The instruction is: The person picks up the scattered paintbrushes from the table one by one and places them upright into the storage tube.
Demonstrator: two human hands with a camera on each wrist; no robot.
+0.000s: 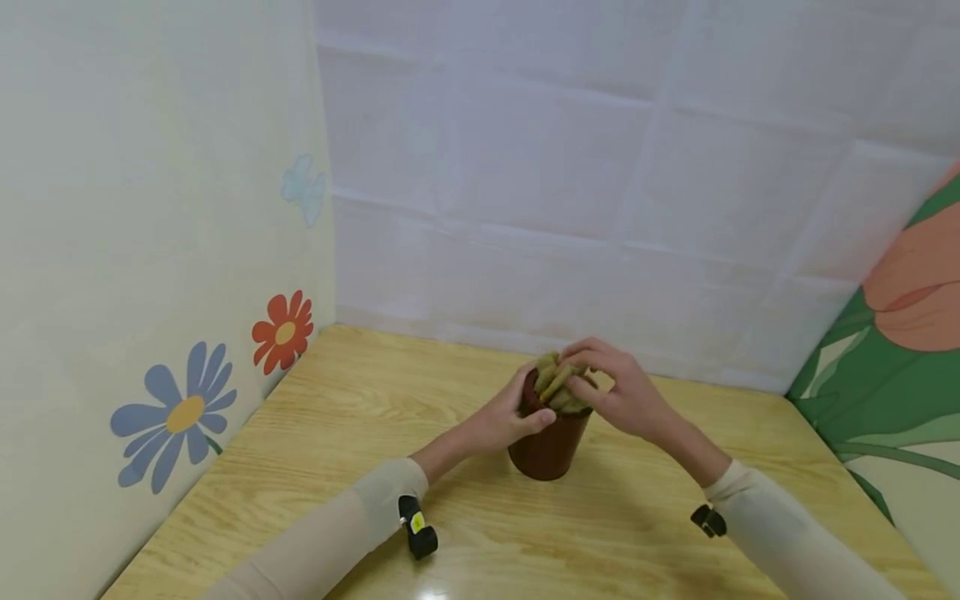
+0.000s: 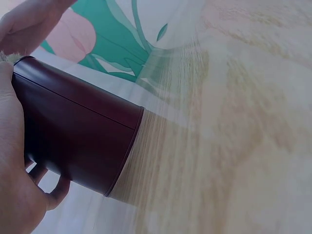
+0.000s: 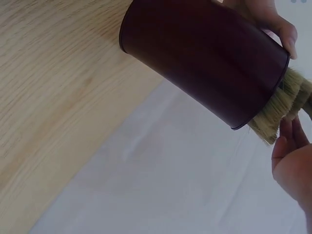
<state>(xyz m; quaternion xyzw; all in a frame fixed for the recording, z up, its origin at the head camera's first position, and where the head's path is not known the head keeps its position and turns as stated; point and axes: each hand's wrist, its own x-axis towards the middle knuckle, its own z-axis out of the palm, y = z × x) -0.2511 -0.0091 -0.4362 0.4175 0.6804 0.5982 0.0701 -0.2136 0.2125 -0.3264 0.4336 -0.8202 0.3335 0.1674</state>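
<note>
Dark red cup [image 1: 550, 442] stands on table [image 1: 315, 467], mid-table. Left hand [image 1: 510, 417] wraps cup's upper wall, fingers curled round it. Right hand [image 1: 618, 387] pinches olive fibrous sticks [image 1: 558, 383] at rim. Best: brace cup firmly, work sticks gently, avoid tipping.

A light wooden bench [image 1: 315, 433] with visible grain and a glossy sheen fills the lower half of the head view, running back to the panels behind. A dark maroon cup [image 1: 550, 446] stands upright on it just right of the frame's centre, packed with tan-green bristly sticks [image 1: 558, 385].
</note>
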